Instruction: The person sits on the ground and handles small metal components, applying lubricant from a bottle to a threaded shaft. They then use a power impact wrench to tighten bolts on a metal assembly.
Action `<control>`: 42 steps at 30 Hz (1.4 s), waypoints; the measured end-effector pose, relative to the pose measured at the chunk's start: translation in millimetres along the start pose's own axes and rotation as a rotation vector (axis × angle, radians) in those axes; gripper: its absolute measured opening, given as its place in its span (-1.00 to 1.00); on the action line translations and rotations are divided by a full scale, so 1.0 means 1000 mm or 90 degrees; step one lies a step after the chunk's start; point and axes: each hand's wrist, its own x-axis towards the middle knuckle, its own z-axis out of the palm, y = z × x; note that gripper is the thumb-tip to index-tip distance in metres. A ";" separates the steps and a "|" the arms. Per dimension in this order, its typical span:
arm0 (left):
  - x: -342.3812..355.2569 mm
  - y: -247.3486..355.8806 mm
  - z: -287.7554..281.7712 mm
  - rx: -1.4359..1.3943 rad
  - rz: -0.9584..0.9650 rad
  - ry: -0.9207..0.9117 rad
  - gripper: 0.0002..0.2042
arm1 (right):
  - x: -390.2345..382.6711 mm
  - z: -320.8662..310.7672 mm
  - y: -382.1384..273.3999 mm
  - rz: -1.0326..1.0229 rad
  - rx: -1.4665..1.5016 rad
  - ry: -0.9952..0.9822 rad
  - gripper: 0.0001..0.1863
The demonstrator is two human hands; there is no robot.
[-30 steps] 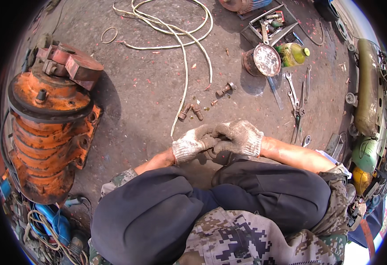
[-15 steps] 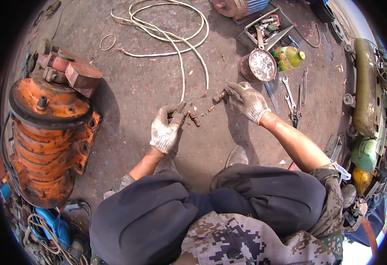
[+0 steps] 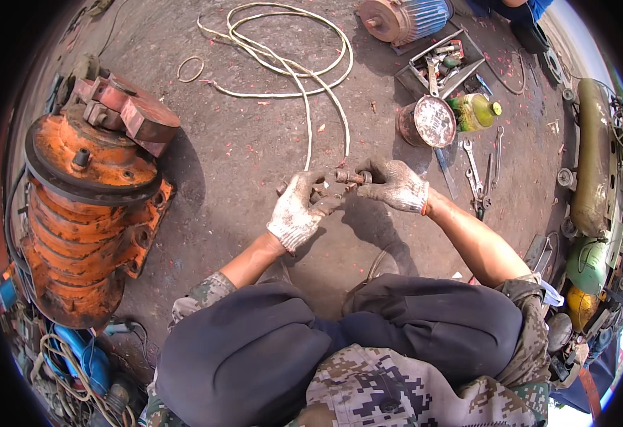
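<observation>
My right hand (image 3: 398,186), in a soiled white knit glove, grips a rusty bolt-like metal piece (image 3: 352,176) between thumb and fingers. Its thick end points left, toward my other hand. My left hand (image 3: 298,212), gloved the same way, is closed with the thumb reaching right; whatever lies in its fingers is mostly hidden. The two hands are close together above the ground, just in front of my knees. Beyond them, the ends of a pale cable (image 3: 308,128) come down close to my fingers.
On the left stands a large orange ribbed machine (image 3: 76,220). To the right are a round rusty can (image 3: 436,121), a yellow-green bottle (image 3: 476,112), wrenches (image 3: 471,167) and a metal toolbox (image 3: 425,82). A blue finned motor (image 3: 411,20) lies farther back; cylinders (image 3: 590,164) line the right edge.
My right hand has moved down and left, bringing the rusty piece toward my left hand. The left hand has turned and shifted right, covering the small metal parts. The view has shifted slightly.
</observation>
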 end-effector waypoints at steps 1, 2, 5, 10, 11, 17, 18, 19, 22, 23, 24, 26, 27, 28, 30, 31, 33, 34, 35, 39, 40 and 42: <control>0.000 0.002 0.005 -0.034 -0.015 -0.004 -0.49 | -0.004 -0.001 -0.012 -0.007 0.010 -0.024 -0.44; 0.001 0.001 0.008 -0.064 -0.027 -0.007 -0.47 | -0.005 0.001 -0.022 -0.020 0.020 -0.045 -0.44; 0.005 -0.004 -0.003 -0.011 -0.006 -0.104 -0.65 | -0.009 0.013 -0.034 -0.162 -0.089 -0.025 -0.46; -0.005 -0.010 -0.009 -0.362 -0.272 -0.301 -0.62 | -0.024 0.017 -0.060 -0.202 -0.087 -0.007 -0.52; -0.010 -0.019 -0.010 -0.383 -0.224 -0.322 -0.64 | -0.023 0.019 -0.064 -0.204 -0.077 -0.016 -0.52; -0.014 -0.032 -0.029 -0.498 -0.162 -0.551 -0.61 | -0.030 0.025 -0.062 -0.355 -0.100 -0.056 -0.56; -0.018 -0.029 -0.029 -0.608 -0.344 -0.594 -0.58 | -0.028 0.026 -0.064 -0.427 -0.136 -0.077 -0.56; -0.021 -0.024 -0.029 -0.643 -0.367 -0.583 -0.61 | -0.030 0.025 -0.066 -0.442 -0.143 -0.085 -0.55; -0.024 -0.011 -0.031 -0.641 -0.394 -0.593 -0.67 | -0.038 0.022 -0.070 -0.420 -0.125 -0.110 -0.57; -0.020 -0.013 -0.034 -0.613 -0.373 -0.627 -0.68 | -0.041 0.020 -0.072 -0.401 -0.114 -0.119 -0.57; -0.019 -0.011 -0.031 -0.586 -0.366 -0.633 -0.69 | -0.044 0.020 -0.071 -0.392 -0.108 -0.113 -0.59; -0.023 -0.005 -0.019 -0.604 -0.394 -0.595 -0.72 | -0.051 0.019 -0.068 -0.372 -0.100 -0.102 -0.61; -0.034 -0.005 -0.018 -0.639 -0.439 -0.535 -0.74 | -0.052 0.017 -0.077 -0.379 -0.112 -0.116 -0.62; -0.040 -0.005 -0.018 -0.673 -0.483 -0.472 -0.76 | -0.053 0.017 -0.084 -0.388 -0.198 -0.102 -0.62; -0.038 0.001 -0.025 -0.783 -0.488 -0.556 -0.81 | -0.056 0.019 -0.094 -0.394 -0.374 -0.073 -0.61; -0.041 0.003 -0.024 -0.842 -0.496 -0.567 -0.79 | -0.048 0.039 -0.075 -0.402 -0.447 0.009 -0.60; -0.045 0.011 -0.021 -0.921 -0.511 -0.584 -0.70 | -0.047 0.056 -0.070 -0.383 -0.526 0.100 -0.70; -0.044 0.014 -0.020 -0.865 -0.522 -0.590 -0.69 | -0.046 0.061 -0.067 -0.373 -0.565 0.144 -0.75; -0.040 0.023 -0.023 -0.808 -0.532 -0.594 -0.68 | -0.044 0.061 -0.067 -0.411 -0.552 0.169 -0.82; -0.036 0.018 -0.019 -0.580 -0.590 -0.568 -0.71 | -0.055 0.055 -0.079 -0.353 -0.524 0.117 -0.76; -0.038 0.014 -0.018 -0.462 -0.489 -0.543 -0.74 | -0.053 0.056 -0.078 -0.343 -0.506 0.107 -0.76; -0.036 0.019 -0.013 -0.241 -0.283 -0.496 -0.74 | -0.053 0.058 -0.070 -0.308 -0.471 0.083 -0.75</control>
